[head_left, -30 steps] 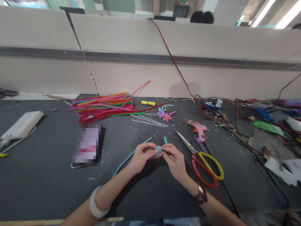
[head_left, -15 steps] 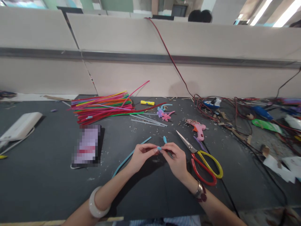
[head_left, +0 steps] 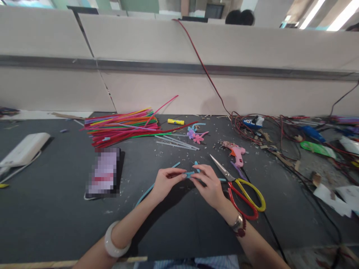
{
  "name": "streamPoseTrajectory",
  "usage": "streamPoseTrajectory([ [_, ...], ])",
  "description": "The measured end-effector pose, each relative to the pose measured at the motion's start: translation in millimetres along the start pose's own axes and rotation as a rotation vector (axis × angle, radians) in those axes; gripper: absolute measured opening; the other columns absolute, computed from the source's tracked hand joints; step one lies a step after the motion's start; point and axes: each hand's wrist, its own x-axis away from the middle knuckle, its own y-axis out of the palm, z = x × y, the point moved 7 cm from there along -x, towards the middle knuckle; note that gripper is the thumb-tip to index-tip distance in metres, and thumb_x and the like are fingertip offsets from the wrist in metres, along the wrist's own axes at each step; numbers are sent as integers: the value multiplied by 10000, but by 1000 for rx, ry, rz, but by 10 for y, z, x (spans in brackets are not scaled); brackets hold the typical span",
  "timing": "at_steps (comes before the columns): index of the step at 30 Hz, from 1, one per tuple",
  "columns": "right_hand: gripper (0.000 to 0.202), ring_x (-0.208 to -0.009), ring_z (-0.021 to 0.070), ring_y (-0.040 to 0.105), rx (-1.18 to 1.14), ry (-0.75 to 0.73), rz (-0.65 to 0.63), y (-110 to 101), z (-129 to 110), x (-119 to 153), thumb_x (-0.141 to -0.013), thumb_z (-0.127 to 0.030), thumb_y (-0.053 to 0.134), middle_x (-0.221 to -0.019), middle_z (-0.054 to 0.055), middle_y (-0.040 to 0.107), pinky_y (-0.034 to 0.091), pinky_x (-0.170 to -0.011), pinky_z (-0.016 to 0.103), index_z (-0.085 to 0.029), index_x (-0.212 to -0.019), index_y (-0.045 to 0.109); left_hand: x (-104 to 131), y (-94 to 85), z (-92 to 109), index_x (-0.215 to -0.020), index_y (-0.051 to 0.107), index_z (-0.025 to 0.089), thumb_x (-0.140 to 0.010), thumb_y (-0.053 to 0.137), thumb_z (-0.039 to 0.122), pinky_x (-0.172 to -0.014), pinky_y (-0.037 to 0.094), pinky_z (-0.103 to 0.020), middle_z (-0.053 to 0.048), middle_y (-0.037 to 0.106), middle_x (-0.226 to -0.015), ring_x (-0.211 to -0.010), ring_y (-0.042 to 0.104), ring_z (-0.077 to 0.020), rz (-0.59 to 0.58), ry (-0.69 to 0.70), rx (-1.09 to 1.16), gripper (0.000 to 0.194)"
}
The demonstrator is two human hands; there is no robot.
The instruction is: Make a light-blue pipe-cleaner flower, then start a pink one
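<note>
Between my two hands is a small bent light-blue pipe cleaner (head_left: pixel 190 174), held just above the dark table. My left hand (head_left: pixel 166 183) pinches its left end between thumb and fingers. The fingertips of my right hand (head_left: pixel 209 186) close on its right side, with the index finger somewhat lifted. A straight blue length (head_left: pixel 222 180) shows beyond my right hand, towards the scissors. Behind my right fingers lies a blue looped piece (head_left: pixel 196 164), partly covered. A longer blue pipe cleaner (head_left: pixel 146 193) rests on the table beside my left forearm.
Scissors (head_left: pixel 238 186) with red and yellow handles lie at right, near a pink glue gun (head_left: pixel 238 153). Further back are flower shapes (head_left: pixel 196 136), pale sticks (head_left: pixel 176 144), a yellow tube (head_left: pixel 175 121) and a pipe cleaner bundle (head_left: pixel 123 127). A phone (head_left: pixel 103 172) lies left; tangled cords (head_left: pixel 244 129) lie right.
My right hand has shifted and its fingers have spread more. More of the blue pipe cleaner shows between the hands, and a blue length now sticks out right of my right hand.
</note>
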Motion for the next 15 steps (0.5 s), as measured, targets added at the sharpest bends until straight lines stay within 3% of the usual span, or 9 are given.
streamPoseTrajectory([
  [5, 144, -859, 169, 559, -38, -53, -55, 21, -1, 5, -773, -125, 542, -868, 57, 627, 479, -788, 357, -200, -874, 613, -2, 27, -15, -814, 680, 141, -590, 707, 194, -723, 499, -273, -47, 702, -761, -724, 641, -169, -55, -39, 55, 231],
  [9, 152, -954, 185, 533, -10, -99, -78, 26, -32, 13, -772, -99, 534, -1018, 85, 599, 454, -839, 379, -185, -868, 615, 7, 58, -36, -839, 665, 127, -605, 698, 194, -715, 504, -283, -62, 701, -770, -722, 643, -169, -109, -78, 114, 246],
  [15, 238, -871, 160, 560, -52, -147, -149, 79, -11, 62, -788, -89, 503, -926, 64, 628, 484, -778, 339, -193, -988, 579, 4, 79, -66, -860, 658, 114, -603, 699, 199, -728, 489, -274, -75, 697, -779, -723, 639, -160, -155, -124, 95, 273],
])
